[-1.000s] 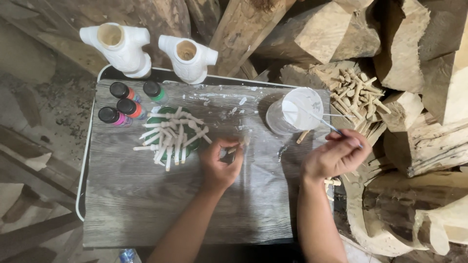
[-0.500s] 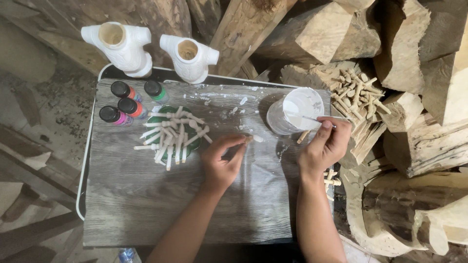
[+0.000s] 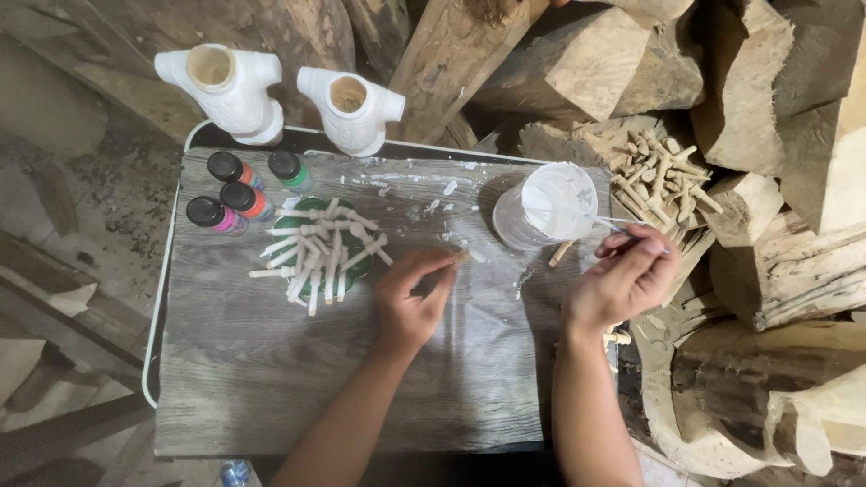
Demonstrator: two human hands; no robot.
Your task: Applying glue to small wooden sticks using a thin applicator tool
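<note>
left hand (image 3: 410, 302): fingers pinched | right hand (image 3: 624, 280): fingers pinched, raised

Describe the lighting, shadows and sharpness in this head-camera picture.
Head view: soft, even light, no glare; the white cup casts a faint shadow leftward on the grey board; left hand and right hand look sharp; the lower corners are dim.

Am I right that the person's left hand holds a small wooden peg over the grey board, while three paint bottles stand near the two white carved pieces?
Nearly. The head view shows four paint bottles, not three, near the two white carved pieces. The rest holds: the left hand holds a small wooden peg over the grey board.
</note>
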